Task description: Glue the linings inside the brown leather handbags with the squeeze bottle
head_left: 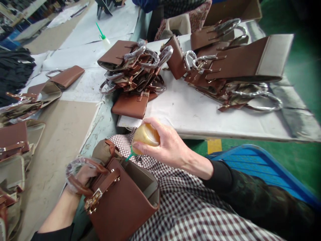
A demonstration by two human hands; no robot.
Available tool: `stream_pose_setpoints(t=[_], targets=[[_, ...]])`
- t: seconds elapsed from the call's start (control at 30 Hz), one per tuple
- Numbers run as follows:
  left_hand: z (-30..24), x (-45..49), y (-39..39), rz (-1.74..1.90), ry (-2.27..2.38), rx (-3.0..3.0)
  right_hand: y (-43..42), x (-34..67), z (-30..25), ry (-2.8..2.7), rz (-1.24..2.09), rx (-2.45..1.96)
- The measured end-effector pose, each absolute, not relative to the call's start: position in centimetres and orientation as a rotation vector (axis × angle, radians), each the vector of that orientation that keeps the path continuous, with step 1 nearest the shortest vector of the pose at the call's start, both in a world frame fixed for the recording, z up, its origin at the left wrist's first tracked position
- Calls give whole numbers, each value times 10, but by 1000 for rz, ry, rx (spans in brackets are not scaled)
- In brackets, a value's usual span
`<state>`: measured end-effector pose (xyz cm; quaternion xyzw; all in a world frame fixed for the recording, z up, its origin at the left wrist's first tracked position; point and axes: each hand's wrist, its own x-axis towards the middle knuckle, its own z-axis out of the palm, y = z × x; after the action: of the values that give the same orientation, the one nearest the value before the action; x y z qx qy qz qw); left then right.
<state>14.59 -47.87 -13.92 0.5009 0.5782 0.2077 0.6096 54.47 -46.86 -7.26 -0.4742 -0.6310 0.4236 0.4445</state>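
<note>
In the head view, a brown handbag (120, 201) of smooth, leather-like material sits tilted against a brown-and-white gingham apron (190, 207), its mouth gaping on a taupe lining. A flat strap with a shiny metal clasp (93, 202) crosses its front, and its rounded handle (80, 189) is sheathed in crinkled clear plastic.

Just above the handbag's open mouth, the right hand (167, 144) curls round a squat, rounded squeeze bottle (144, 137) — amber-yellow, translucent — with thumb and fingers pressed on its sides. The slim green nozzle (129, 156) points down at the bag's rim; whether it touches is hard to tell. The left hand (86, 172) reaches in behind the plastic-wrapped handle, at the bag's far side; its fingertips are hidden, so I cannot tell how tightly they close.

Beyond the handbag, a jumbled heap of similar brown bags (116, 55) lies on a white-covered table (175, 113), with a second pile (238, 62) farther right of it. Left of the handbag runs a scuffed tan worktop (60, 134) bearing more open bags (15, 134) — stiff panels, softer linings. To its right, beneath the table's edge, stands a slotted blue plastic basket (245, 167).
</note>
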Motion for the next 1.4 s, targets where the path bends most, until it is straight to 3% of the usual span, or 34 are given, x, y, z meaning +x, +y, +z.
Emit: stream_pose_setpoints(t=[0.97,1.4], targets=[[-130,158,-463,324,1193,1184,-476,592,-66,-1856,1251,-1422],[-135,153,-467,344,1259,1254,-470,579,-77,-1596,1239,-1264]])
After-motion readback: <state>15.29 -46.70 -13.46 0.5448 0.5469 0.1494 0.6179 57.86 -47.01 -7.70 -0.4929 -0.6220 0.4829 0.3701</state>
